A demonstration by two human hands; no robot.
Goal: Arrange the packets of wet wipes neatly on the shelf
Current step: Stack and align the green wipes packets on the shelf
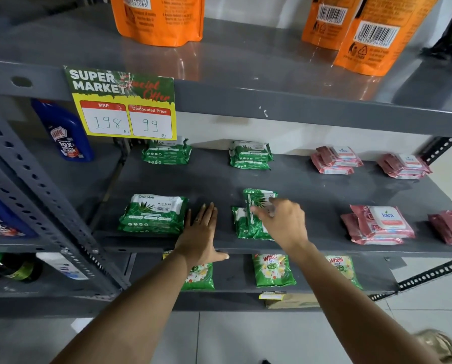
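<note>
Green and pink wet-wipe packets lie in small stacks on the grey middle shelf. My left hand rests flat and open on the shelf, its edge against the front-left green stack. My right hand grips a green packet that is turned sideways above the front-middle green stack. At the back lie two more green stacks and two pink stacks. Pink stacks lie at the front right.
A yellow price tag hangs from the upper shelf edge. Orange pouches stand on the top shelf. Blue cleaner bottles stand in the left bay. Green detergent packets sit on the shelf below.
</note>
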